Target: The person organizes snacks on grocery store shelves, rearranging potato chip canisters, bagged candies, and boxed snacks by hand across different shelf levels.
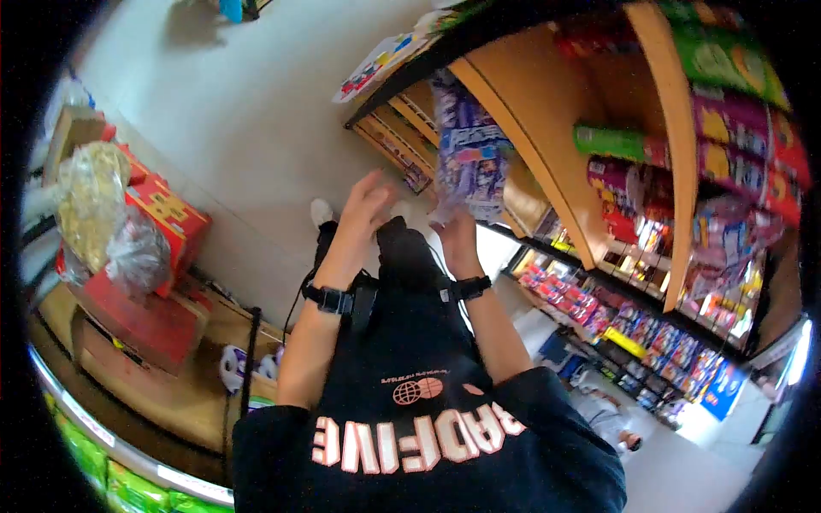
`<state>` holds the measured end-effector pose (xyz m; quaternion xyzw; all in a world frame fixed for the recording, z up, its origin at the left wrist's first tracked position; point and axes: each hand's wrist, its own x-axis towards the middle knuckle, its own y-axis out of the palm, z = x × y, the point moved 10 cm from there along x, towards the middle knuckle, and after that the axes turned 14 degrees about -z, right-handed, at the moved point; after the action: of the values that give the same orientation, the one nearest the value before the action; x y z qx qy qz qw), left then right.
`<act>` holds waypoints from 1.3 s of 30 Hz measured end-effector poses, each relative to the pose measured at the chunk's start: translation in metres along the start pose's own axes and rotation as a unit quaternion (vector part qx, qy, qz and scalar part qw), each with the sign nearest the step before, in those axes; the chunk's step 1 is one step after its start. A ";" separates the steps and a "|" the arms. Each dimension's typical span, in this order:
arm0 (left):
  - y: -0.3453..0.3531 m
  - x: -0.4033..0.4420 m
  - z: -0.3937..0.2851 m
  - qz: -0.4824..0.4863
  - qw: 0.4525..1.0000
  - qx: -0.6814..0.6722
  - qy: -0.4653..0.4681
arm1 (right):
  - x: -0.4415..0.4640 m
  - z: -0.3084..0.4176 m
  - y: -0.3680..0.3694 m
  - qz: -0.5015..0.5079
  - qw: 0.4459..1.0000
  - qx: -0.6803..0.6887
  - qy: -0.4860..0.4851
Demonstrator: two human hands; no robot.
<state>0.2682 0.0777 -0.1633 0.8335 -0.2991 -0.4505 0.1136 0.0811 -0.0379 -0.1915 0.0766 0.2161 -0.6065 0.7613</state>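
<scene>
My right hand (457,239) is closed on the lower end of a clear plastic bag of purple snack packs (475,167), which hangs beside the wooden shelf edge. My left hand (368,205) is raised to the left of the bag, apart from it. Its fingers are slightly bent and somewhat blurred, with nothing visible in them. Both wrists wear black straps.
A wooden shelf unit (530,141) with colourful snack packs (740,128) rises on the right. Red boxes (175,218) and a clear bag of yellowish food (92,192) stand on the left. Another person (603,410) is at lower right.
</scene>
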 end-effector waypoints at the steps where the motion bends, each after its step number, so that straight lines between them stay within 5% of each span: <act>1: 0.009 0.002 -0.001 0.009 1.000 0.018 0.002 | -0.013 -0.001 0.002 0.010 0.995 0.077 0.060; 4: 0.041 0.014 -0.002 0.038 0.994 0.105 0.003 | -0.025 -0.031 -0.009 0.008 0.979 0.144 0.147; 8: 0.066 0.018 0.023 0.046 0.985 0.142 -0.091 | -0.050 -0.026 -0.012 -0.015 0.992 0.046 0.118; 10: 0.068 0.024 0.030 0.028 0.982 0.152 -0.106 | -0.050 0.009 0.000 0.039 0.999 -0.022 -0.020; 12: 0.066 0.021 0.047 0.025 0.987 0.011 -0.159 | -0.055 0.029 -0.001 0.004 1.000 0.012 -0.015; 15: 0.064 0.008 0.033 0.196 0.974 0.112 -0.002 | -0.058 0.042 0.000 0.029 0.957 -0.252 -0.141; 17: 0.050 0.007 0.024 0.208 0.970 0.117 0.049 | -0.071 0.057 0.014 0.088 0.958 -0.224 -0.155; 19: 0.027 0.005 0.017 0.135 0.986 -0.045 -0.082 | -0.089 0.090 0.018 0.109 0.923 -0.264 -0.259; 20: 0.045 -0.027 -0.022 0.204 0.975 0.056 0.071 | -0.104 0.112 0.027 0.147 0.870 -0.308 -0.355; 21: 0.030 -0.033 -0.025 0.124 0.992 -0.030 -0.023 | -0.105 0.126 0.022 0.138 0.869 -0.305 -0.365; 24: 0.056 -0.072 -0.075 0.126 0.986 0.083 0.076 | -0.124 0.172 -0.002 0.140 0.845 -0.279 -0.434; 26: 0.079 -0.099 -0.112 0.098 0.950 0.148 0.256 | -0.126 0.208 -0.036 0.127 0.884 -0.160 -0.419; 27: 0.095 -0.109 -0.113 0.103 0.948 0.150 0.262 | -0.133 0.225 -0.051 0.139 0.889 -0.098 -0.426; 29: 0.140 -0.152 -0.131 0.149 0.878 0.135 0.435 | -0.150 0.240 -0.079 0.123 0.878 -0.098 -0.453; 31: 0.200 -0.203 -0.119 0.241 0.722 0.252 0.597 | -0.167 0.278 -0.097 0.103 0.863 -0.114 -0.481; 32: 0.224 -0.212 -0.106 0.282 0.705 0.269 0.593 | -0.170 0.272 -0.108 0.103 0.861 -0.111 -0.486; 34: 0.285 -0.241 -0.094 0.351 0.632 0.327 0.608 | -0.159 0.246 -0.151 -0.053 0.854 -0.190 -0.481; 35: 0.317 -0.259 -0.093 0.376 0.578 0.372 0.622 | -0.163 0.241 -0.178 -0.123 0.830 -0.023 -0.544; 36: 0.340 -0.261 -0.091 0.371 0.578 0.375 0.622 | -0.153 0.228 -0.200 -0.125 0.861 -0.063 -0.489; 37: 0.360 -0.275 -0.089 0.425 0.553 0.322 0.640 | -0.158 0.233 -0.227 -0.215 0.827 0.049 -0.516; 39: 0.382 -0.282 -0.089 0.472 0.518 0.264 0.663 | -0.155 0.255 -0.264 -0.329 0.784 0.016 -0.525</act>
<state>0.0725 -0.0637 0.2553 0.6194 -0.5917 0.4515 0.2496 -0.1377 -0.0634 0.1402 -0.3177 -0.2148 -0.7700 0.5100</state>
